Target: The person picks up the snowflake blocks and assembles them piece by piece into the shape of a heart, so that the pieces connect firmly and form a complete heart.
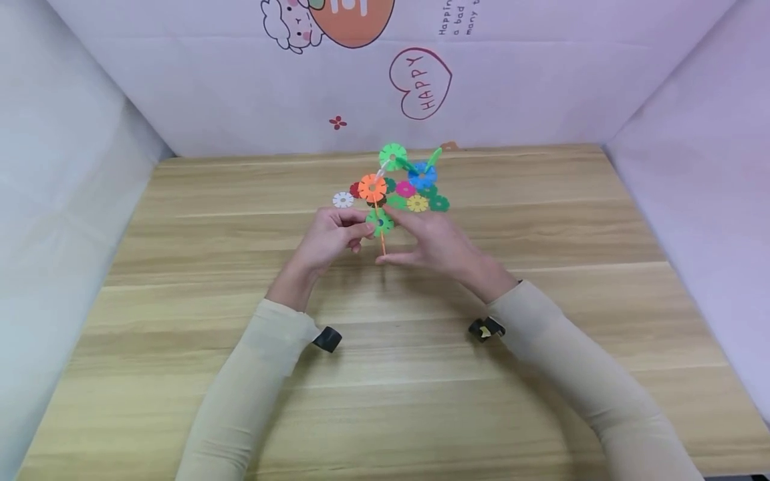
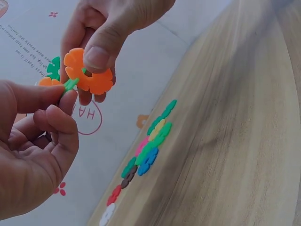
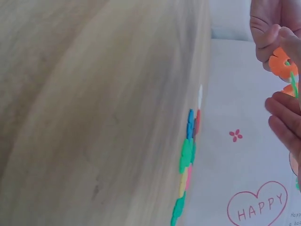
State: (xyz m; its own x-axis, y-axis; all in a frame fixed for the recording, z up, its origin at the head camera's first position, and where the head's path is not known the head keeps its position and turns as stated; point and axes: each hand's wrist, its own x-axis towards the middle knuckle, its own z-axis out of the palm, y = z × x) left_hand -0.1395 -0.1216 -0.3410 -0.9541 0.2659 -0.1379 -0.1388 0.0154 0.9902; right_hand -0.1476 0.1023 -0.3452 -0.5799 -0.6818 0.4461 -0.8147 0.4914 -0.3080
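Note:
A built-up chain of notched plastic flower discs is held above the table. My left hand (image 1: 337, 237) pinches its light green disc (image 1: 379, 223) between thumb and fingers. From the other side, my right hand (image 1: 442, 244) holds an orange disc (image 2: 77, 70) slotted against the green one, thumb laid on its face. Farther up the chain are another orange disc (image 1: 372, 188), a pale disc seen edge-on, a bright green disc (image 1: 393, 157) and a blue disc (image 1: 422, 176) with green discs stuck in it. The right wrist view cuts off most of the chain.
Loose discs lie flat behind the hands: white (image 1: 343, 200), red (image 2: 114, 195), brown (image 2: 129, 177), pink (image 1: 406, 189), yellow (image 1: 418, 204), blue (image 2: 148, 161) and several green (image 1: 439, 203). A white printed cloth (image 1: 511, 87) hangs along the back edge of the wooden table (image 1: 385, 401).

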